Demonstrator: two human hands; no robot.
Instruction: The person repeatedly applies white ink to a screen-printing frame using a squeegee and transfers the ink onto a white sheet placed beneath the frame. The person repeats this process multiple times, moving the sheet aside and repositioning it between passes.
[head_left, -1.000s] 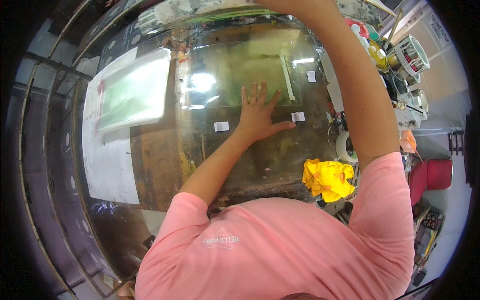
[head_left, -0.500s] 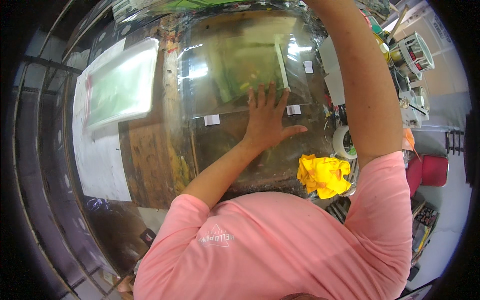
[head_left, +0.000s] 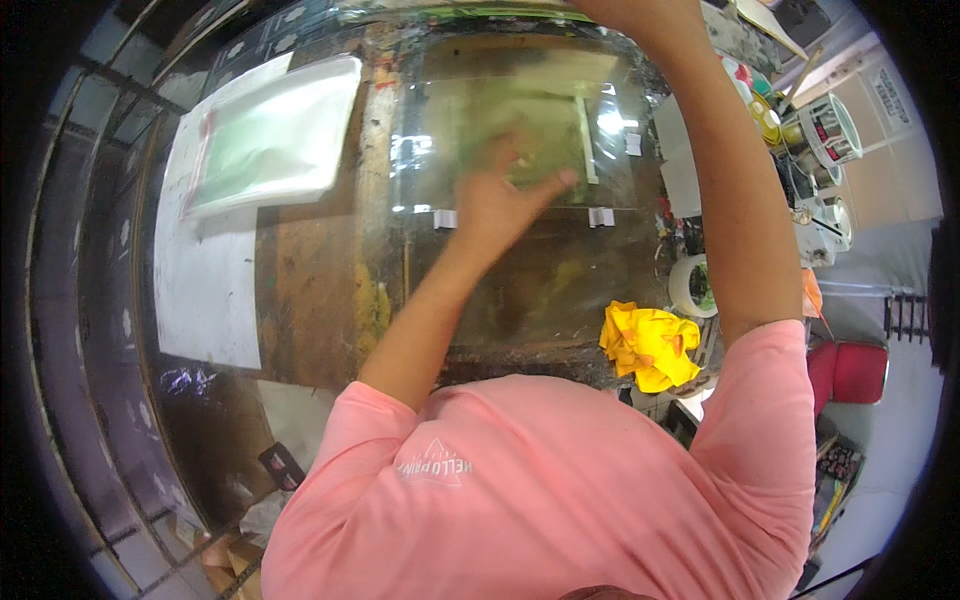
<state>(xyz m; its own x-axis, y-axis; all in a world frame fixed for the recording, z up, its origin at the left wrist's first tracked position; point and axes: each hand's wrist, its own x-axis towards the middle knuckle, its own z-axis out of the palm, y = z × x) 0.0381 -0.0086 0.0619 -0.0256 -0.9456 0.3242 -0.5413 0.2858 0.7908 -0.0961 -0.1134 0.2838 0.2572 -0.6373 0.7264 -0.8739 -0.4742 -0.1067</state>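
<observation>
My left hand [head_left: 500,195], blurred by motion, is over a clear plastic sheet [head_left: 425,175] on the worn dark work table [head_left: 520,320]. Its thumb stretches out to the right, apart from the smeared fingers, and I see nothing held. Small white tabs [head_left: 445,218] sit along the sheet's near edge, with another white tab [head_left: 632,145] to its right. A narrow white strip [head_left: 586,140] lies beside my thumb. My right arm reaches far forward; only part of my right hand [head_left: 612,10] shows at the top edge, near a green-edged panel [head_left: 480,14], its fingers hidden.
To the left, a stack of clear plastic sheets [head_left: 275,135] lies on white paper [head_left: 205,310]. A crumpled yellow cloth [head_left: 650,346] sits at the near right edge, below a tape roll [head_left: 690,286]. Paint tins [head_left: 830,128] stand far right, past my right arm. A red chair [head_left: 858,372] stands beyond.
My left hand has shifted from lying flat with spread fingers at the sheet's near edge to a blurred, turned pose farther left. The right hand has come slightly more into view at the top.
</observation>
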